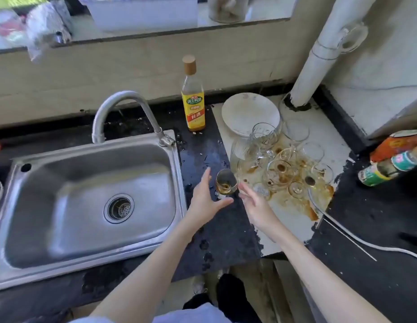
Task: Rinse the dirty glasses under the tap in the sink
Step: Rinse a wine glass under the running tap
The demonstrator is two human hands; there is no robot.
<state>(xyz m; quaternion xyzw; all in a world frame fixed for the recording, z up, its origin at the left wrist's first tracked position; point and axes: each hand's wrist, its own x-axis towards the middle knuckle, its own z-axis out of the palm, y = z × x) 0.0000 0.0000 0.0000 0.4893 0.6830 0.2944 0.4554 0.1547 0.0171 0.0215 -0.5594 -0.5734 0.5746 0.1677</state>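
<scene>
Nearest the camera, two bare forearms reach forward over the dark speckled surface (216, 229) to the right of the steel sink (86, 206). The left hand (206, 201) is spread wide, fingers straight and thumb stretched out under a small glass (226, 183) with brown liquid at its bottom; whether the thumb touches the glass cannot be told. The right hand (254, 203) is just right of that glass, fingers loosely extended toward it, grasping nothing. The glass stands at the edge of the dark surface, between the two hands and near the sink's right rim. Just beyond and to the right, a crowded cluster of dirty glasses (282, 164) sits on a pale patch of surface, some upright, some tipped, amid a spreading brown puddle (293, 201); they stand close together and hem in the reach on that side. Behind them lies a stack of white plates (247, 110). The sink basin is dry-looking, its drain strainer (118, 208) in the middle, and the curved tap (123, 106) arches over its back edge. A yellow-labelled bottle (193, 101) stands upright behind the surface strip, right of the tap. Far right, two sauce bottles (391, 164) lean at the frame's edge, and a white pipe (319, 57) rises in the corner
</scene>
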